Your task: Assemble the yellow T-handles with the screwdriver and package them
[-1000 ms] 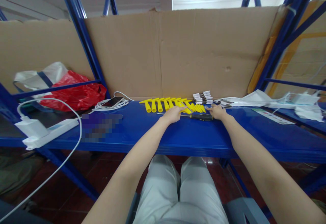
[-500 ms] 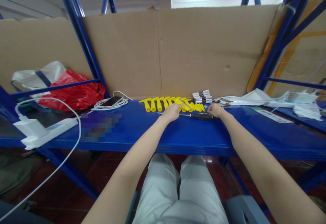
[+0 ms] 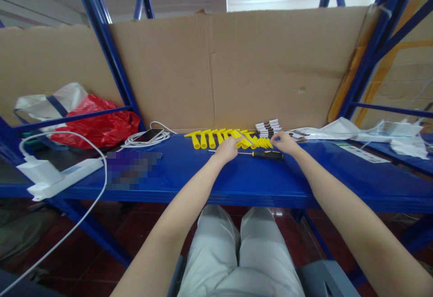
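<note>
On the blue bench a row of yellow T-shaped plastic pieces [image 3: 203, 139] lies against the cardboard. My left hand [image 3: 227, 149] is at the right part of this row, its fingers closed on a yellow T-shaped piece [image 3: 244, 142] with a pale strip across it. To the right, small flat yellow pieces [image 3: 264, 143] lie side by side. My right hand [image 3: 285, 143] is just beyond them, thumb and fingertips pinched together; anything between them is too small to make out. A screwdriver [image 3: 267, 154] with a black and yellow handle lies below both hands.
Behind the yellow pieces sits a stack of white sticks with dark bands [image 3: 269, 128]. A coiled white cable [image 3: 145, 139] lies on a phone to the left, near a power strip [image 3: 67, 177] and a red bag [image 3: 98, 121]. A printed sheet [image 3: 360, 152] lies right.
My right hand has moved slightly up and left, away from the screwdriver handle toward the small yellow pieces. My left hand has stayed nearly in place.
</note>
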Tool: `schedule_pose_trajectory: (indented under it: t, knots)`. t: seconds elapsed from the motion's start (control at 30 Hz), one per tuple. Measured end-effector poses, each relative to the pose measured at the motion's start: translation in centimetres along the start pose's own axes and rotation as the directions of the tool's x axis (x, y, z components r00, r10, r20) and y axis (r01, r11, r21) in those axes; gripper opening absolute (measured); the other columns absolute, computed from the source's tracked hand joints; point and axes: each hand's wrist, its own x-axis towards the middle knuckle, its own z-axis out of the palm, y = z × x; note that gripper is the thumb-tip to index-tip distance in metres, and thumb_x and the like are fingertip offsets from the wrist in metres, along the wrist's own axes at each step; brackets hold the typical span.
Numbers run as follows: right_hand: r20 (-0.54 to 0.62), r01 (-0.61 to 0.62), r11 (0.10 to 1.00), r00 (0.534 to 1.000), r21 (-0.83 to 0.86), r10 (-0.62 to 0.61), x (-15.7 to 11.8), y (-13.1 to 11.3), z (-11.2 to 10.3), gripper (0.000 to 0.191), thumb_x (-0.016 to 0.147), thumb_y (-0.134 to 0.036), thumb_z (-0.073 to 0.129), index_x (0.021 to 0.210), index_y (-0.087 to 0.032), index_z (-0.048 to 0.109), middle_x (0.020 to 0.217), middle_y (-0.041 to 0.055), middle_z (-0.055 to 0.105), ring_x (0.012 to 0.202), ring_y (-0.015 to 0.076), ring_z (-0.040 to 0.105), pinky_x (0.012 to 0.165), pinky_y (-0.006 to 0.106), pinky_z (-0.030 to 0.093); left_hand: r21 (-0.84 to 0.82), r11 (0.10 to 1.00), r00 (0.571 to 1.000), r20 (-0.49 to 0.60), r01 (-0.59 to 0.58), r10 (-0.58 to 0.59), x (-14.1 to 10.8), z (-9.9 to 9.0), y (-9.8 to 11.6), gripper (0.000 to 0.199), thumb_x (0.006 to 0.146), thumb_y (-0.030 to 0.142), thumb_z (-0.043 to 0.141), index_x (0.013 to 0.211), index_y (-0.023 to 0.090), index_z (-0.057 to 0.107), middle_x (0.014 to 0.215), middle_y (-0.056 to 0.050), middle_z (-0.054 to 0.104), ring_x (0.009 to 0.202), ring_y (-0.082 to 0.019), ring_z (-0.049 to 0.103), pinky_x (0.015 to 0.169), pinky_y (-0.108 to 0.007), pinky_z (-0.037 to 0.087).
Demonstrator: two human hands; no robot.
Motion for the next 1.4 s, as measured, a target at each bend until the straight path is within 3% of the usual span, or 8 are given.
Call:
schedule_pose_trajectory:
  t: [0.1, 0.2, 0.37, 0.57, 0.73, 1.0, 1.4]
  knots:
    - [0.016, 0.047, 0.979, 0.999, 0.196, -0.051, 0.1, -2.6, 0.2, 0.015, 0.075, -0.03, 0.06, 0.072, -0.018, 0.067, 0.083, 0.0051, 0.069, 0.084, 0.0199, 0.062, 0.083, 0.034, 0.047, -0.01, 1.0, 1.0, -0.012, 0.007, -0.007, 0.0, 0.0, 0.0, 0.054, 0.089, 0.009, 0.048, 0.14, 0.024, 0.053, 0.122, -0.012, 0.067, 0.116, -0.023, 0.062, 0.101, -0.034, 0.046]
    - [0.083, 0.062, 0.906, 0.991, 0.42, -0.107, 0.5, -5.7, 0.6, 0.009, 0.069, -0.026, 0.064, 0.067, -0.017, 0.066, 0.08, 0.0041, 0.069, 0.081, 0.0176, 0.061, 0.082, 0.031, 0.046, -0.018, 1.0, 1.0, -0.021, 0.012, -0.013, -0.1, -0.1, 0.1, 0.054, 0.088, 0.008, 0.048, 0.139, 0.023, 0.054, 0.122, -0.013, 0.067, 0.116, -0.024, 0.062, 0.101, -0.034, 0.047]
    - [0.258, -0.015, 0.905, 0.96, 0.426, -0.105, 1.2, -8.9, 2.0, 0.006, 0.066, -0.017, 0.064, 0.06, -0.017, 0.064, 0.065, 0.0014, 0.065, 0.065, 0.0134, 0.056, 0.069, 0.026, 0.045, -0.026, 1.0, 1.0, -0.023, -0.002, 0.001, -0.1, -0.4, 0.2, 0.056, 0.086, 0.006, 0.047, 0.139, 0.023, 0.055, 0.123, -0.012, 0.067, 0.117, -0.024, 0.061, 0.101, -0.035, 0.047]
    - [0.245, -0.069, 0.934, 0.969, 0.351, -0.021, 0.7, -8.4, 3.6, 0.006, 0.067, -0.016, 0.063, 0.061, -0.016, 0.066, 0.061, 0.0009, 0.063, 0.059, 0.0117, 0.051, 0.058, 0.023, 0.04, -0.017, 1.0, 0.999, -0.034, 0.005, -0.005, -0.1, -0.1, 0.1, 0.054, 0.088, 0.009, 0.048, 0.14, 0.022, 0.054, 0.123, -0.012, 0.065, 0.117, -0.024, 0.06, 0.101, -0.035, 0.046]
    - [0.223, -0.071, 0.931, 0.975, 0.357, -0.011, 0.4, -7.7, 4.0, 0.006, 0.068, -0.018, 0.064, 0.064, -0.016, 0.067, 0.064, 0.0012, 0.065, 0.061, 0.012, 0.054, 0.061, 0.023, 0.042, -0.006, 1.0, 1.0, -0.025, -0.004, 0.004, -0.1, 0.1, 0.2, 0.052, 0.09, 0.011, 0.048, 0.141, 0.024, 0.052, 0.119, -0.012, 0.066, 0.115, -0.024, 0.061, 0.101, -0.035, 0.046]
    - [0.14, 0.104, 0.957, 0.979, 0.271, -0.146, 0.0, -7.4, 3.9, 0.01, 0.069, -0.022, 0.061, 0.063, -0.018, 0.067, 0.067, 0.0013, 0.067, 0.069, 0.0163, 0.059, 0.069, 0.028, 0.047, 0.013, 0.999, 0.999, -0.024, -0.029, 0.029, -0.1, 0.2, 0.2, 0.052, 0.091, 0.012, 0.046, 0.141, 0.026, 0.052, 0.117, -0.011, 0.066, 0.113, -0.023, 0.062, 0.1, -0.035, 0.047]
    - [0.148, 0.258, 0.966, 0.954, 0.031, -0.259, -0.2, -7.2, 3.6, 0.012, 0.074, -0.013, 0.059, 0.066, -0.019, 0.066, 0.083, 0.0056, 0.068, 0.089, 0.0212, 0.061, 0.088, 0.034, 0.044, 0.076, 0.994, 0.997, 0.017, -0.078, 0.077, -0.3, -0.1, 0.3, 0.053, 0.092, 0.013, 0.043, 0.142, 0.025, 0.051, 0.114, -0.011, 0.064, 0.108, -0.023, 0.063, 0.095, -0.034, 0.048]
